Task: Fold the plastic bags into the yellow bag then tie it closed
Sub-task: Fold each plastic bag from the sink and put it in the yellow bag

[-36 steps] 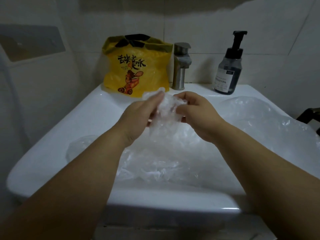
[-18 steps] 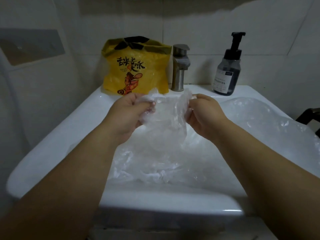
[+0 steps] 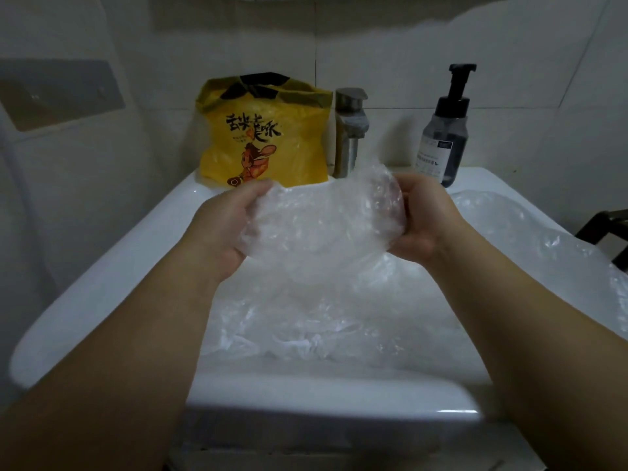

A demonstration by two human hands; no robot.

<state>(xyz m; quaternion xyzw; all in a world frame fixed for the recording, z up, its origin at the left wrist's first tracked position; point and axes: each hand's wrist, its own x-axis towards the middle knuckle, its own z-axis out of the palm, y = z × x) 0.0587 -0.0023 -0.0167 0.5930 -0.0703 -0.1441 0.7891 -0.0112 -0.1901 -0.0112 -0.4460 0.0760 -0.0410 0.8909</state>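
A clear plastic bag [image 3: 323, 226] is stretched wide between my two hands above the white sink [image 3: 102, 277]. My left hand [image 3: 224, 222] grips its left edge and my right hand [image 3: 424, 222] grips its right edge. The yellow bag [image 3: 265, 144] with black lettering and a cartoon print stands upright at the back of the sink, its mouth open at the top. More crumpled clear plastic bags [image 3: 306, 334] lie in the basin below my hands.
A steel faucet [image 3: 350, 130] stands right of the yellow bag. A dark pump soap bottle [image 3: 445, 130] sits at the back right. Another clear plastic bag [image 3: 530, 239] covers the sink's right side. A dark object [image 3: 605, 229] shows at the right edge.
My hands have moved apart, spreading the clear bag from a small bunch into a wide sheet. The view has tilted down slightly.
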